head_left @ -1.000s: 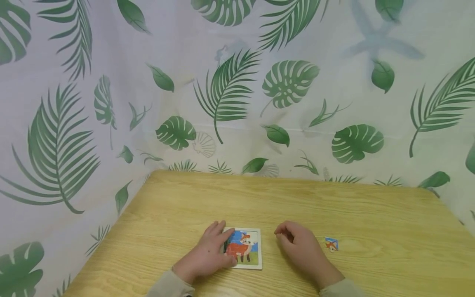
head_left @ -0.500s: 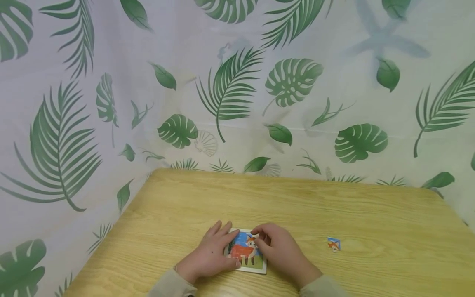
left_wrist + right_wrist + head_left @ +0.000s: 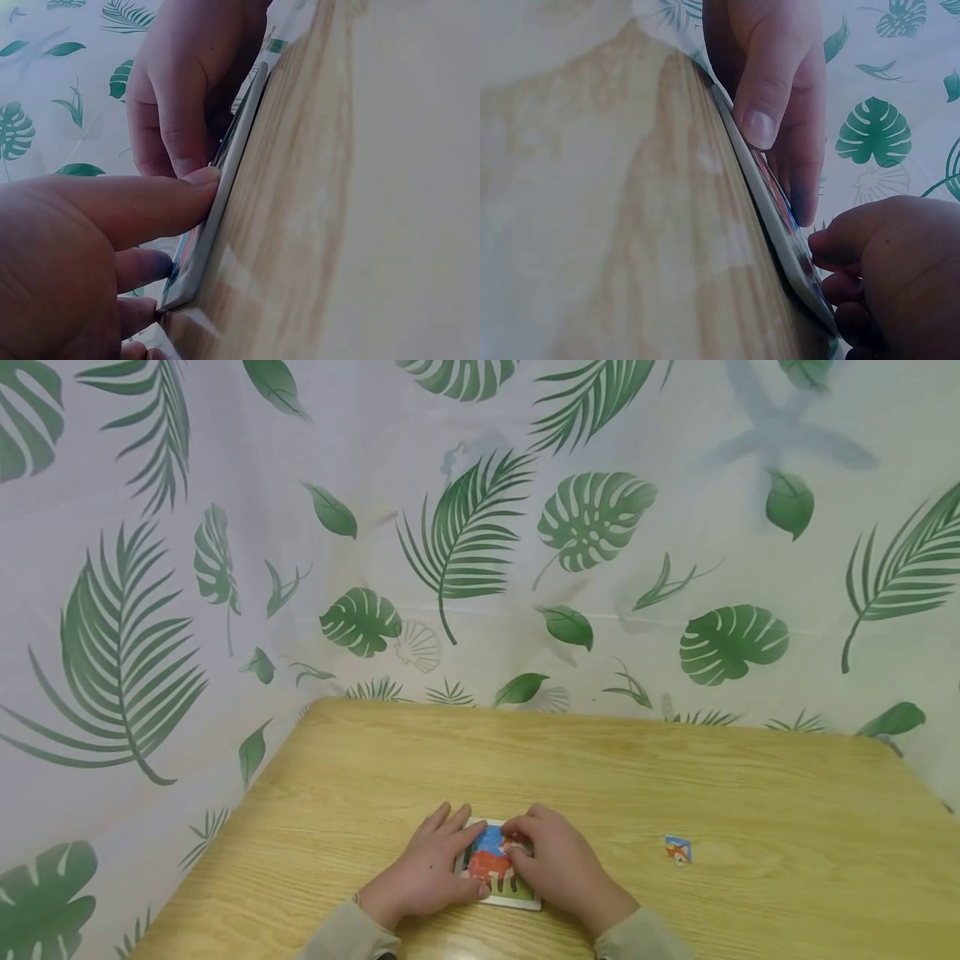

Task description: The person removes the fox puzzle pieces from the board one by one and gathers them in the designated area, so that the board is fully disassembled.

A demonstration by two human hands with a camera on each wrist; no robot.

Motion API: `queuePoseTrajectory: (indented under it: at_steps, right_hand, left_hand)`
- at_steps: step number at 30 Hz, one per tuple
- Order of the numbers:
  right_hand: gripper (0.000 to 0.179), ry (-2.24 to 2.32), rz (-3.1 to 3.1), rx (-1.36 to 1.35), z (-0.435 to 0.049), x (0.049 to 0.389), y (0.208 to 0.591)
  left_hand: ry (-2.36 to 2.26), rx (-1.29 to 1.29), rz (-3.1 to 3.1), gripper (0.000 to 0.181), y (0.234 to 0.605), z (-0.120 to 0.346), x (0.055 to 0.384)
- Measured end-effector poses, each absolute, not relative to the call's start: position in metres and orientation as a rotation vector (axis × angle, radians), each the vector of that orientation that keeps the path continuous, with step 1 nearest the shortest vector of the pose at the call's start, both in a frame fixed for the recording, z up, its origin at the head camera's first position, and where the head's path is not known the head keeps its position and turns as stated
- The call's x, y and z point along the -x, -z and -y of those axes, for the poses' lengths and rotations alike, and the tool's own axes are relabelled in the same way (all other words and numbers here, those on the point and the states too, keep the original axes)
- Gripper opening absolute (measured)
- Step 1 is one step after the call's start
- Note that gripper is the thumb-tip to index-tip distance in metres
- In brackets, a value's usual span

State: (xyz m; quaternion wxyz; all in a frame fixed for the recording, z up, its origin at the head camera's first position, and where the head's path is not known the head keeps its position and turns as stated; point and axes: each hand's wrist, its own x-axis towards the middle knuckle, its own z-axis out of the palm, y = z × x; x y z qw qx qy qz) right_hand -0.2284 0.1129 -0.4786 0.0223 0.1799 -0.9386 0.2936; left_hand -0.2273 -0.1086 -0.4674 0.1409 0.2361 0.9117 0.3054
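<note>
A small square picture puzzle (image 3: 491,865) of an orange fox, in a pale frame, lies on the table near its front. My left hand (image 3: 427,868) rests on its left side, fingers spread and fairly straight. In the left wrist view the left thumb (image 3: 161,201) lies on the frame's near edge (image 3: 236,161). My right hand (image 3: 558,864) is at the puzzle's upper right, fingers curled, tips on the fox's head. The right wrist view shows its thumb and fingers (image 3: 840,251) close together at the frame; I cannot tell whether they pinch a piece.
A loose puzzle piece (image 3: 678,850) with part of a fox's face on blue lies to the right of my right hand. The wood-grain table (image 3: 360,768) meets a white curtain (image 3: 495,635) printed with green leaves at the back and left.
My right hand has moved left from the bare table beside the puzzle onto its upper right part, covering the fox's head. The left hand and the loose piece keep their places.
</note>
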Motion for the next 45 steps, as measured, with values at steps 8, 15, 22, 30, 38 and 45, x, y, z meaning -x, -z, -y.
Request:
queuePoseTrajectory:
  at_steps: [8,15,22,30,38,45]
  right_hand:
    - [0.018,-0.883,2.904,-0.501,-0.1129,0.2271,0.4769]
    - [0.007,-0.903,2.881,-0.522,-0.1106,0.2266,0.4769]
    - [0.021,-0.855,2.896,-0.546,-0.1115,0.2268,0.4782]
    - [0.028,-0.817,2.897,-0.564,-0.1109,0.2261,0.479]
    - [0.026,-0.844,2.889,-0.549,-0.1105,0.2254,0.4783]
    - [0.027,-0.814,2.913,-0.539,-0.1085,0.2256,0.4754]
  left_hand:
    - [-0.878,-0.697,-2.638,0.084,0.4652,0.1074,0.2264]
    - [-0.81,-0.702,-2.671,0.082,0.4646,0.1087,0.2268]
    - [-0.807,-0.705,-2.674,0.082,0.4655,0.1088,0.2278]
    - [-0.81,-0.711,-2.677,0.082,0.4664,0.1089,0.2284]
    - [-0.806,-0.71,-2.682,0.082,0.4678,0.1083,0.2287]
    - [-0.804,-0.705,-2.677,0.082,0.4668,0.109,0.2284]
